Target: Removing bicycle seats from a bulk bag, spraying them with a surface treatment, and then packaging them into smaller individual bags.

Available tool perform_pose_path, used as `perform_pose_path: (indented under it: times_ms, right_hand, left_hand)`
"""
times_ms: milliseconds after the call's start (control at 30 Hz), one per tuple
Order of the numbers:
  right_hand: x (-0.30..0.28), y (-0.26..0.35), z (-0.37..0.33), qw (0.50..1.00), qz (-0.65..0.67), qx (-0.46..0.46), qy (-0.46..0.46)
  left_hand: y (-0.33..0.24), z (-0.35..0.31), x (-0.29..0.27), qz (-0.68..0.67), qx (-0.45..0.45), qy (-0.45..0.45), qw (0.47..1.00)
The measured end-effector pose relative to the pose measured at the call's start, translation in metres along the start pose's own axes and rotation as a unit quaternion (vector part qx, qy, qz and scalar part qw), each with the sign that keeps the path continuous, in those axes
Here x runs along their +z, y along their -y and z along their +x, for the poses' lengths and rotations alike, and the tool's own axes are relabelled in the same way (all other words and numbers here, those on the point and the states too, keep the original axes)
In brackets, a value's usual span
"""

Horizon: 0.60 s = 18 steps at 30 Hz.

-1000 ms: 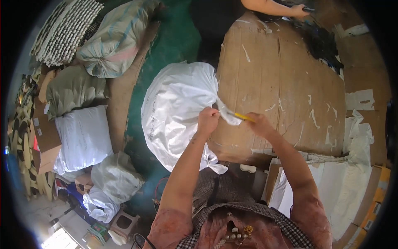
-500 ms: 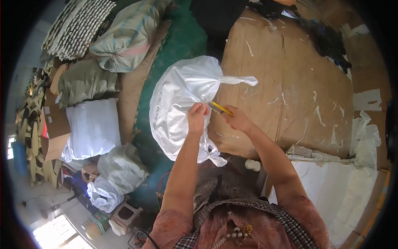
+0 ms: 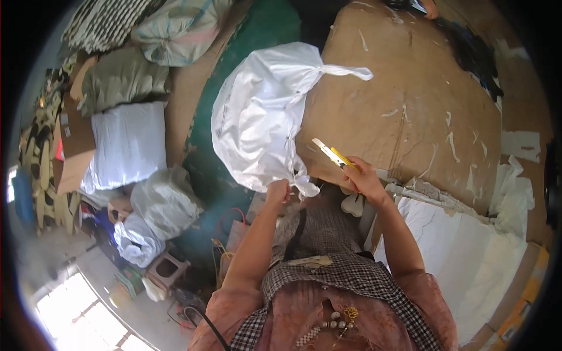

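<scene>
A full white woven sack (image 3: pixel 257 111) lies in front of me, with a twisted corner sticking out at its upper right and another bunched at its near end. My left hand (image 3: pixel 278 192) is closed at the sack's near edge, beside that bunched corner; its fingertips pinch the sack's fabric there. In my right hand (image 3: pixel 365 178) is a yellow utility knife (image 3: pixel 338 158), its blade out and pointing up and left. The blade is apart from the sack, over the cardboard.
Under the sack are a brown cardboard sheet (image 3: pixel 374 99) with white scraps and a green surface (image 3: pixel 199 134). Several filled bags stand at left, among them a white one (image 3: pixel 129 140) and a grey-green one (image 3: pixel 126 79). A person's hand (image 3: pixel 430 9) shows at the far edge.
My left hand has moved from the middle of the sack's edge to its near corner. My right hand has drawn the knife back toward me, away from the sack.
</scene>
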State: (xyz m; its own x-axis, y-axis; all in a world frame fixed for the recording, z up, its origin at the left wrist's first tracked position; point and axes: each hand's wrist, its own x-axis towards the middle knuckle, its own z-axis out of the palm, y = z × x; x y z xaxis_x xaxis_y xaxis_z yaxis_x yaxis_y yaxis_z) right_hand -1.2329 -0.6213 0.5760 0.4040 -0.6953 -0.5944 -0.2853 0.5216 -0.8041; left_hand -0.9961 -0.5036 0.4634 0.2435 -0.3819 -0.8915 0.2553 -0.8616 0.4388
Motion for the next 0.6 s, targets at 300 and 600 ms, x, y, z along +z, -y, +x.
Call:
perform_pose_path:
  times_ms: [300, 600]
  right_hand:
    - [0.078, -0.030, -0.017, 0.963, -0.229, -0.134, 0.054]
    - [0.135, -0.069, -0.065, 0.831, -0.520, -0.193, 0.051]
  left_hand:
    - [0.075, 0.017, 0.040, -0.221, -0.044, 0.049, 0.973]
    - [0.113, -0.019, 0.003, 0.105, 0.195, 0.012, 0.975]
